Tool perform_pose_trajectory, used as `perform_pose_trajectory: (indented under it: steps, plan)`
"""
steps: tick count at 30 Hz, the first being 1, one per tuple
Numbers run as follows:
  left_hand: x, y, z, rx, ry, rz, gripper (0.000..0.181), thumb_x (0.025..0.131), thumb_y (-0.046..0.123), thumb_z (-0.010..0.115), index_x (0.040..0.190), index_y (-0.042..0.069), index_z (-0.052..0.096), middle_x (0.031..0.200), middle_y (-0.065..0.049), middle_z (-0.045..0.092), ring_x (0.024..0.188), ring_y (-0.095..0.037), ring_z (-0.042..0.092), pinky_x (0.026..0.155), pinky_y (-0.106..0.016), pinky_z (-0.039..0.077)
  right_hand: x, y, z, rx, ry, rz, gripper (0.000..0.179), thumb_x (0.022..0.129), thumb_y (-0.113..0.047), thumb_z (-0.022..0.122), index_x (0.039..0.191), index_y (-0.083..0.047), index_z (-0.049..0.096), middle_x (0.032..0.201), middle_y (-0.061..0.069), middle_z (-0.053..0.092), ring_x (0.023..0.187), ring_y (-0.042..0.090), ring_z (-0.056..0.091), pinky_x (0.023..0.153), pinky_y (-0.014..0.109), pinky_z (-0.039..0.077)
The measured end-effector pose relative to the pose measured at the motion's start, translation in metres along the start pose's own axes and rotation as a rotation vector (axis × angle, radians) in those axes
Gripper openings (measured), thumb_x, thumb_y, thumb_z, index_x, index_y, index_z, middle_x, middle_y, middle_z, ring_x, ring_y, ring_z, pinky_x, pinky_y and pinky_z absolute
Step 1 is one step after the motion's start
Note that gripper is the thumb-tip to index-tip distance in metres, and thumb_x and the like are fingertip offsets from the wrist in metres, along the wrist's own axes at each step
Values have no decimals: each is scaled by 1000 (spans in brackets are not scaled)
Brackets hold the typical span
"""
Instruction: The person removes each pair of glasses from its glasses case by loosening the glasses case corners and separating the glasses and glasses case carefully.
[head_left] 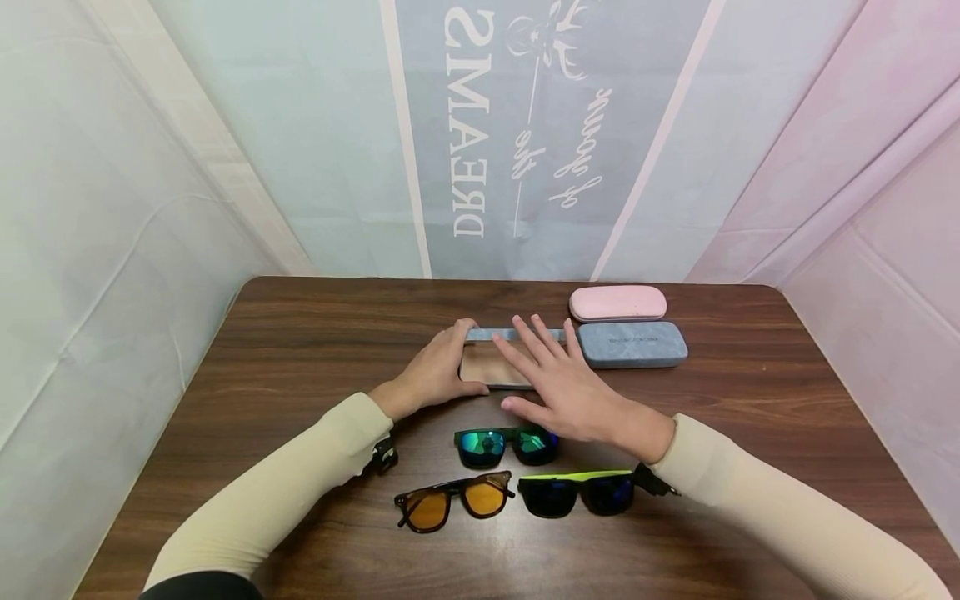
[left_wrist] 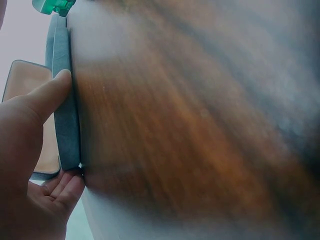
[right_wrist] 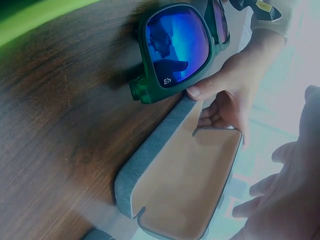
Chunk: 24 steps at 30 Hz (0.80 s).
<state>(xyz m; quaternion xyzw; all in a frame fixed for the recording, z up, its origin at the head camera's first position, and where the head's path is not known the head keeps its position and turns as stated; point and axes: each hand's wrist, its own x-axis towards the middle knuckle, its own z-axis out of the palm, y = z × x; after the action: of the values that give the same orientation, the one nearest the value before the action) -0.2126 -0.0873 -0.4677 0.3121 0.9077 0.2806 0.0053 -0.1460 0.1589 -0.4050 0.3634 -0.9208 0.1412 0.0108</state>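
Note:
My left hand [head_left: 431, 371] grips the left end of an open blue-grey glasses case [head_left: 480, 364], thumb along its near wall and fingers round the end. In the left wrist view the thumb presses on the case's outer wall [left_wrist: 66, 125]. The tan lining [right_wrist: 172, 155] and raised lid show in the right wrist view, with nothing inside. My right hand [head_left: 573, 396] has its fingers spread over the right part of the case, partly hiding it. Green-framed sunglasses with mirrored lenses [head_left: 482, 448] lie folded just in front, their right lens partly under that hand in the head view.
Amber-lensed glasses [head_left: 453, 502] and dark sunglasses with lime-green temples [head_left: 573, 495] lie nearer on the brown wooden table [head_left: 300, 342]. A closed blue-grey case [head_left: 633, 346] stands right of the open one, a pink case [head_left: 618, 303] behind it. Printed cloth [head_left: 337, 150] hangs beyond the table.

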Motion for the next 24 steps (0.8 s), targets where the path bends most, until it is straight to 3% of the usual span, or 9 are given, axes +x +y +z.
perform_pose_trajectory:
  steps: [14, 24]
  plan:
    - [1, 2, -1, 6, -5, -11, 90, 78, 39, 90, 141, 10, 32, 127, -10, 56, 112, -27, 55, 98, -46, 47, 4, 8, -5, 14, 29, 85, 74, 106, -52, 47, 165, -21, 14, 170, 13, 6, 155, 36, 4, 115, 70, -2]
    - [0, 2, -1, 13, -7, -15, 91, 79, 41, 89, 142, 9, 31, 126, -11, 57, 112, -27, 55, 98, -46, 47, 7, 13, -7, 98, 60, 154, 73, 107, -49, 47, 164, -16, 18, 169, 17, 12, 154, 39, 10, 116, 70, -1]
